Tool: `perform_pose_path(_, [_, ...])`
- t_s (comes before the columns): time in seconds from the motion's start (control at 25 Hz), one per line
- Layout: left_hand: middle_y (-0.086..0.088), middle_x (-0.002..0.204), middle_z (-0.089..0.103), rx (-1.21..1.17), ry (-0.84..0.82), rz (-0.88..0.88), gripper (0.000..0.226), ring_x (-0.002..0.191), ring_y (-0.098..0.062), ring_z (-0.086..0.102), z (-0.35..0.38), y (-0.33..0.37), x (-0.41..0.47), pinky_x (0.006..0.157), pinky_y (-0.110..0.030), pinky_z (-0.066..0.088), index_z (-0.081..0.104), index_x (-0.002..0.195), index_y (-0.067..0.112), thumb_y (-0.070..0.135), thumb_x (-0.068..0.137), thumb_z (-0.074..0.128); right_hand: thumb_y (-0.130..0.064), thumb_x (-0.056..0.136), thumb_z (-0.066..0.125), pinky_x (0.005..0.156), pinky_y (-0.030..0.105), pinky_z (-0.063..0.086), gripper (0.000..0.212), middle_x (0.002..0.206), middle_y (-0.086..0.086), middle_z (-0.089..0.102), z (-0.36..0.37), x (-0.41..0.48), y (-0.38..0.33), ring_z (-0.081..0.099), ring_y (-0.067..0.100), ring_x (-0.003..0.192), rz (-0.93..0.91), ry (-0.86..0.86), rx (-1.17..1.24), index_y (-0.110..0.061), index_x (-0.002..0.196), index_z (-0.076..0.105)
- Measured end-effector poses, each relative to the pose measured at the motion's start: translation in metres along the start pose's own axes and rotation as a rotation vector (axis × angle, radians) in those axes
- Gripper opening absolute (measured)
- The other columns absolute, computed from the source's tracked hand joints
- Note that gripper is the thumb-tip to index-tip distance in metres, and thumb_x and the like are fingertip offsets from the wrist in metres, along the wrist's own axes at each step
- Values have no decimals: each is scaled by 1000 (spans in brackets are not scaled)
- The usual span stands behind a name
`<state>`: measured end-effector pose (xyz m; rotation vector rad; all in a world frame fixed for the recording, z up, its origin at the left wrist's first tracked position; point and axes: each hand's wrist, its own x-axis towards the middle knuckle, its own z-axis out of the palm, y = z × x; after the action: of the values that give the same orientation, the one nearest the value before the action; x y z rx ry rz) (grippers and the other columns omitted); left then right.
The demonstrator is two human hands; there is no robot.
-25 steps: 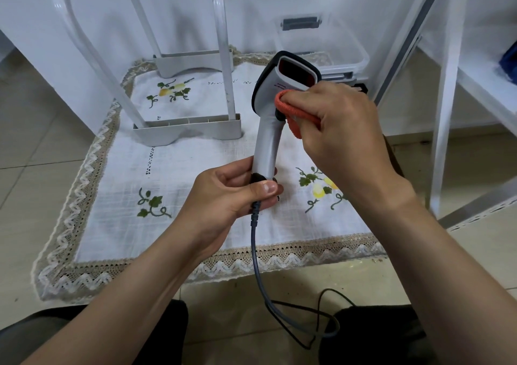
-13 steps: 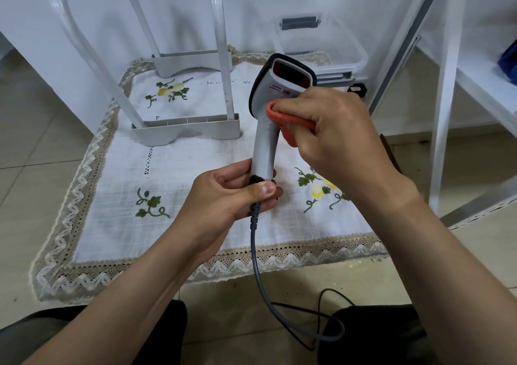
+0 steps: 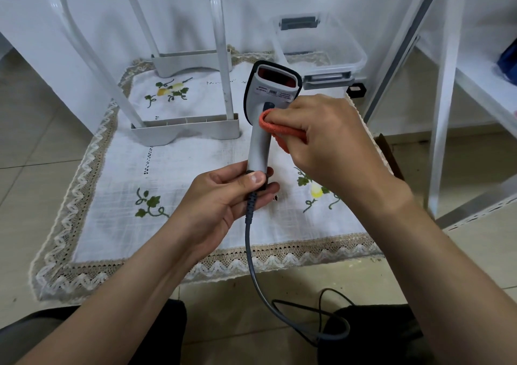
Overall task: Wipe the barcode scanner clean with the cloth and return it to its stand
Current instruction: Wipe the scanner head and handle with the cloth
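A white barcode scanner [image 3: 261, 143] with a black rim and a red window stands upright over the embroidered mat, window facing up and away. My left hand [image 3: 223, 196] grips the bottom of its handle, where the grey cable [image 3: 253, 269] comes out. My right hand [image 3: 327, 140] is closed on a folded orange cloth [image 3: 275, 128] and presses it against the scanner's neck, just below the trigger. No scanner stand can be made out; a small black object [image 3: 356, 89] sits at the mat's far right edge.
A white embroidered mat [image 3: 195, 174] with lace edging lies on the tiled floor. A white plastic frame [image 3: 184, 129] stands on its far half. Behind it sits a clear lidded storage box [image 3: 319, 45]. White shelf legs [image 3: 444, 107] rise on the right. The cable loops by my knees.
My right hand has slid the cloth down from the side of the scanner's head to its neck. The scanner has tilted slightly left. My left hand has kept its grip.
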<state>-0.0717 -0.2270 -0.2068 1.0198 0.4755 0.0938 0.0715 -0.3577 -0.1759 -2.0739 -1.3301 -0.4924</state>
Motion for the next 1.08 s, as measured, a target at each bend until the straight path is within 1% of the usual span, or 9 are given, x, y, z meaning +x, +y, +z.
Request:
perform_pose_path(0.2, [-24, 115, 74, 39, 4, 10, 49, 102, -39, 75, 2, -2, 0, 81, -32, 62, 68, 117, -6, 7, 70, 74, -18, 93, 65, 61, 34, 45, 22, 75, 9, 70, 10, -1, -1, 62, 36, 71, 34, 20, -44, -21, 105, 84])
perform_pose_path(0.32, [-24, 113, 75, 61, 22, 30, 50, 101, -40, 75, 3, -4, 0, 81, -33, 62, 68, 117, -5, 7, 68, 75, -22, 95, 63, 62, 33, 44, 23, 74, 8, 68, 9, 0, -3, 62, 35, 71, 90, -2, -13, -23, 102, 84])
perform_pose_path(0.44, [-22, 110, 76, 73, 27, 49, 49, 99, -39, 75, 3, -5, -1, 82, -34, 62, 69, 116, -2, 7, 68, 75, -31, 94, 58, 65, 33, 46, 28, 78, 6, 71, 2, 1, -4, 64, 29, 74, 143, -83, 77, -26, 100, 84])
perform_pose_path(0.56, [-22, 110, 76, 74, 41, 56, 46, 98, -40, 75, 3, -5, 0, 81, -34, 62, 71, 112, -2, 7, 67, 76, -23, 92, 66, 65, 25, 46, 21, 82, 3, 77, 1, -1, -5, 66, 18, 75, 177, -166, 166, -25, 101, 85])
perform_pose_path(0.6, [-23, 110, 76, 70, 48, 58, 45, 99, -41, 75, 3, -4, 1, 81, -34, 62, 71, 111, -2, 7, 67, 76, -21, 92, 67, 65, 25, 47, 21, 82, 2, 76, 1, -2, -4, 67, 18, 75, 175, -161, 174, -26, 100, 85])
perform_pose_path(0.72, [-26, 111, 75, 60, 54, 70, 46, 100, -43, 74, 2, -2, 2, 81, -35, 62, 71, 111, -3, 7, 66, 77, -22, 92, 64, 69, 36, 54, 23, 80, 0, 74, 0, -2, 0, 67, 23, 74, 136, -27, 144, -26, 101, 85])
perform_pose_path(0.8, [-25, 112, 75, 62, 49, 73, 47, 100, -42, 74, 1, -1, 2, 82, -35, 62, 70, 112, -3, 6, 66, 76, -19, 94, 65, 67, 40, 54, 21, 79, 2, 73, 3, -1, 1, 66, 28, 74, 95, 28, 99, -23, 102, 84])
perform_pose_path(0.96, [-21, 108, 77, 125, 54, 87, 53, 100, -41, 74, 0, -3, 2, 86, -38, 62, 70, 117, -2, 8, 65, 79, -17, 94, 65, 63, 40, 53, 22, 78, 9, 71, 11, -2, -3, 65, 37, 74, 52, 78, 22, -20, 105, 84])
perform_pose_path(1.08, [-18, 105, 78, 196, 68, 125, 57, 99, -39, 75, -1, -4, 1, 89, -41, 61, 70, 119, 2, 10, 64, 82, -18, 94, 65, 63, 33, 47, 22, 78, 9, 71, 11, -2, -2, 66, 36, 74, 50, 58, 11, -20, 105, 85])
